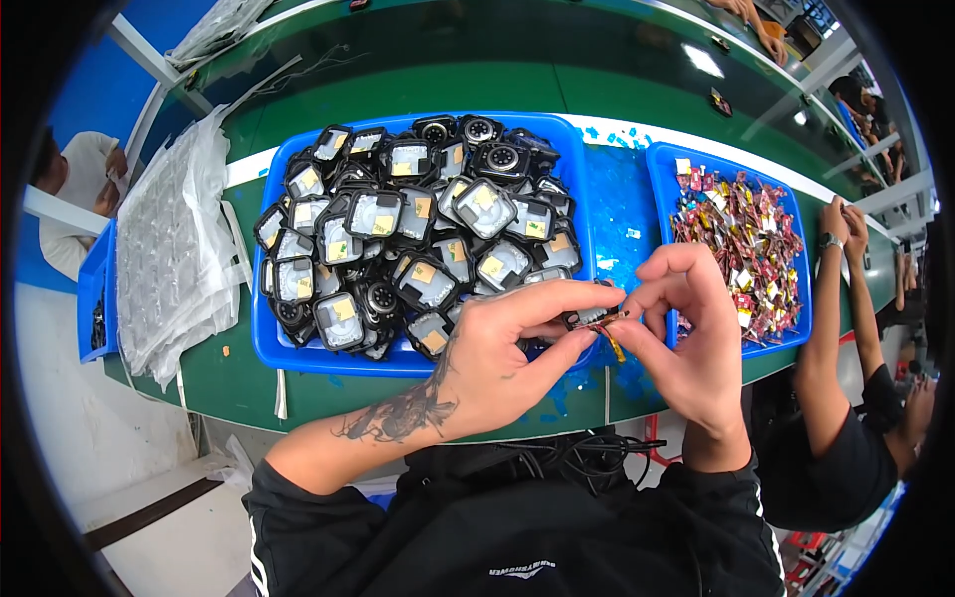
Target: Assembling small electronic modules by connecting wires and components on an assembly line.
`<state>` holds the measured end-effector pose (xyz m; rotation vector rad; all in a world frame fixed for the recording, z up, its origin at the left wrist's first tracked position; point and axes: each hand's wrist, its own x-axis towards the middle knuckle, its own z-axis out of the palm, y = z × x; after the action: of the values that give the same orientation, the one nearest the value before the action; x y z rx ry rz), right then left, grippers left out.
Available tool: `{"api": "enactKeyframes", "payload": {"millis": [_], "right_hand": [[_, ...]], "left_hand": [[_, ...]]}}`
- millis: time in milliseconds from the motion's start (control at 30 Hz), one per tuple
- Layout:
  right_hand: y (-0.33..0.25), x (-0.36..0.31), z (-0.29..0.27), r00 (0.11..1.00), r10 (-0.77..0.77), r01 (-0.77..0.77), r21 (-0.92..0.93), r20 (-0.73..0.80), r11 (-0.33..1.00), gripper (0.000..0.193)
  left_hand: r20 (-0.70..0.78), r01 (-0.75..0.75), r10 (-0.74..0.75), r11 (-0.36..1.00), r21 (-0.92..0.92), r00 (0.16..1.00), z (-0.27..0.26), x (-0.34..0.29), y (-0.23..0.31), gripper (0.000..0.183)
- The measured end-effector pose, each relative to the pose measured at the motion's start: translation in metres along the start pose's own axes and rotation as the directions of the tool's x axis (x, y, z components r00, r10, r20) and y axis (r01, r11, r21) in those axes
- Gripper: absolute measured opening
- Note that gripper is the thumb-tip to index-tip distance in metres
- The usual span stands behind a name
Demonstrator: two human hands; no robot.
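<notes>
My left hand (512,333), its forearm tattooed, is closed on a small black watch case (581,317) with thumb and fingers at its edges. Most of the case is hidden behind the fingers. My right hand (694,323) pinches a thin flex cable (616,348), brown and yellow-orange, at the case's right edge. Whether the cable is still joined to the case I cannot tell. Both hands are above the front edge of the table, between two blue bins. Nearest my left hand is a heap of similar black watch cases (376,212), many with yellowish stickers.
The large blue bin (262,323) holds the cases. A smaller blue bin (786,341) at right holds many small reddish and gold flex parts (741,249). Clear plastic trays (179,239) are stacked at left. Blue scraps dot the green table (234,383). Another person's arms (824,328) are at right.
</notes>
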<state>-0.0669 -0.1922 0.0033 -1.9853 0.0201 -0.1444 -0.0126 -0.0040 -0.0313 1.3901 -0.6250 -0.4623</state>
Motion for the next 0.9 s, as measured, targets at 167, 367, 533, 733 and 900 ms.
{"api": "enactKeyframes", "payload": {"millis": [167, 367, 533, 733, 900], "right_hand": [[0.001, 0.004, 0.014, 0.994, -0.106, 0.105, -0.035, -0.024, 0.994, 0.05], [0.008, 0.002, 0.022, 0.993, -0.08, 0.082, 0.03, -0.082, 0.996, 0.047], [0.015, 0.001, 0.032, 0.982, -0.131, 0.143, 0.081, -0.138, 0.986, 0.044], [0.018, 0.001, 0.033, 0.984, -0.109, 0.125, 0.102, -0.143, 0.987, 0.042], [0.008, 0.012, 0.04, 0.99, -0.087, 0.102, 0.137, -0.108, 0.985, 0.041]], "left_hand": [[-0.051, -0.028, 0.027, 0.999, -0.021, 0.998, 0.002, 0.0, 0.001, 0.042], [-0.101, 0.003, -0.023, 0.982, -0.187, 0.995, 0.003, 0.0, 0.001, 0.046], [-0.132, -0.01, -0.038, 0.936, -0.351, 0.991, 0.005, 0.001, 0.0, 0.044], [-0.152, -0.018, -0.048, 0.914, -0.406, 0.987, 0.005, 0.001, -0.002, 0.044], [-0.195, -0.061, -0.021, 0.913, -0.404, 0.981, -0.004, 0.0, -0.005, 0.044]]}}
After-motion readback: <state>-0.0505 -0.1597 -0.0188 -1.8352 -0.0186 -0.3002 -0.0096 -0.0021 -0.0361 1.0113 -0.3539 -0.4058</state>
